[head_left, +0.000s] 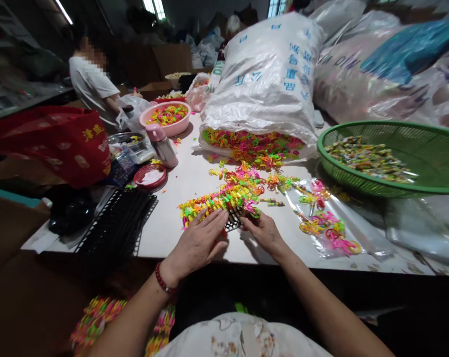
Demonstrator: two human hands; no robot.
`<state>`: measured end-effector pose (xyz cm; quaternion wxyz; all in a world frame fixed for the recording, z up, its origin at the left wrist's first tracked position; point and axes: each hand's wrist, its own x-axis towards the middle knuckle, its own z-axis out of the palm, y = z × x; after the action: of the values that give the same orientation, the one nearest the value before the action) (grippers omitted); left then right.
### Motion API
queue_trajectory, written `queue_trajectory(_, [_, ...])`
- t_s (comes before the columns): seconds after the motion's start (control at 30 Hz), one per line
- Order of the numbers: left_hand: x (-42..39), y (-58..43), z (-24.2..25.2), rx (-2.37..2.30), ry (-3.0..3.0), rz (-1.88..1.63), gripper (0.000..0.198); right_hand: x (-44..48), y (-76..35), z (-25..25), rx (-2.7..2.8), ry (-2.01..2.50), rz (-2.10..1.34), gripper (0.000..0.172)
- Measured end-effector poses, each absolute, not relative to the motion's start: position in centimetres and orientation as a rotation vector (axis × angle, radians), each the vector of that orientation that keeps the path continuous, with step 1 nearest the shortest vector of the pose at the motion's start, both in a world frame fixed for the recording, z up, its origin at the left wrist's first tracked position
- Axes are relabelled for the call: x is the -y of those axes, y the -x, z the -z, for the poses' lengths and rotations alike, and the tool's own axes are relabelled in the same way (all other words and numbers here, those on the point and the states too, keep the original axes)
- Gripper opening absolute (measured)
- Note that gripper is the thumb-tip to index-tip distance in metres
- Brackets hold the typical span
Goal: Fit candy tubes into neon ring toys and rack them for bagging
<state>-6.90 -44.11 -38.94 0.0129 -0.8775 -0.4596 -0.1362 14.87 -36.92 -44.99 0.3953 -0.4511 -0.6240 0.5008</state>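
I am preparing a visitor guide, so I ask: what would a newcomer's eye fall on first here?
Probably the big white sack across the table, with bright plastic pieces spilling from its mouth. The green basket on the right and the red bag on the left also stand out. In front, the left hand and right hand are at a black rack.
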Motion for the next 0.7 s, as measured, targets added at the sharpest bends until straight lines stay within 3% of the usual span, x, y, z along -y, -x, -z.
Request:
queue_trajectory(0.13, [44.1,7.0,38.8,1.5,2.794,0.498,0.065,38.2,-13.1,45.9,1.466,1.0,-1.443,0.034])
queue_trajectory(0.33, [44.1,7.1,38.9,1.518,2.792,0.576,0.067,38.2,-11.1,47.5,1.536,0.915,-1.414,0.023])
queue_trajectory(0.5, [44.2,6.9,38.9,1.51,2.794,0.533,0.068,38.3,-10.5,47.9,1.776,0.985,-1.169,0.012])
queue_trajectory(0.7, [44.1,6.8,38.8,1.513,2.751,0.362,0.061,38.0,-11.0,46.4,2.031,0.967,-1.015,0.013])
